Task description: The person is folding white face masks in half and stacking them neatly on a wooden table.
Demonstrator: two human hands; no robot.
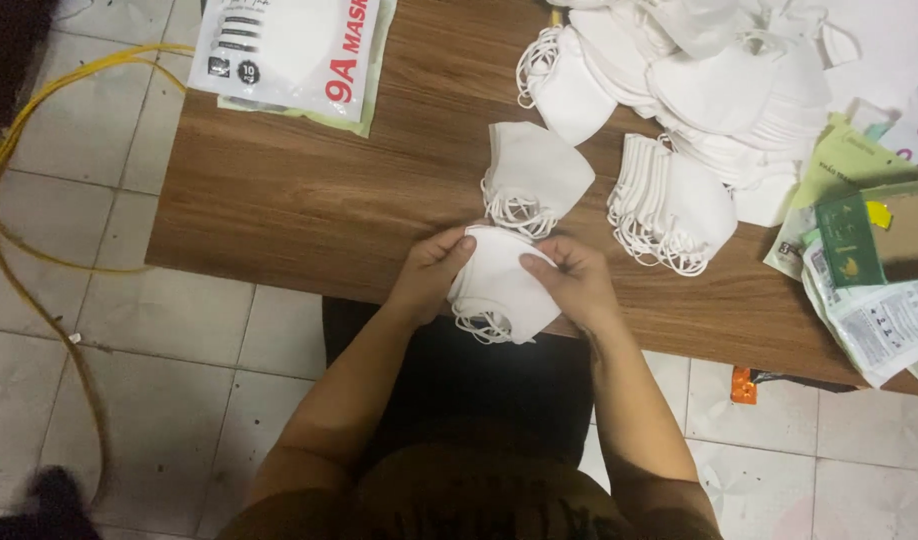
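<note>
Both my hands hold a small stack of white folded face masks point(499, 285) at the near edge of the brown wooden table point(309, 200). My left hand point(431, 272) grips its left side and my right hand point(571, 280) grips its right side, thumb on top. The stack's ear loops hang below, over the table edge. Just beyond it lies a second small stack of white masks point(532, 175), and to the right a third stack point(674, 205) stands on edge.
A large loose heap of white masks point(709, 80) fills the table's far right. A printed plastic mask bag point(289, 55) lies at the far left. Green and white packets point(864, 250) sit at the right edge. A yellow cable point(19, 150) runs over the tiled floor.
</note>
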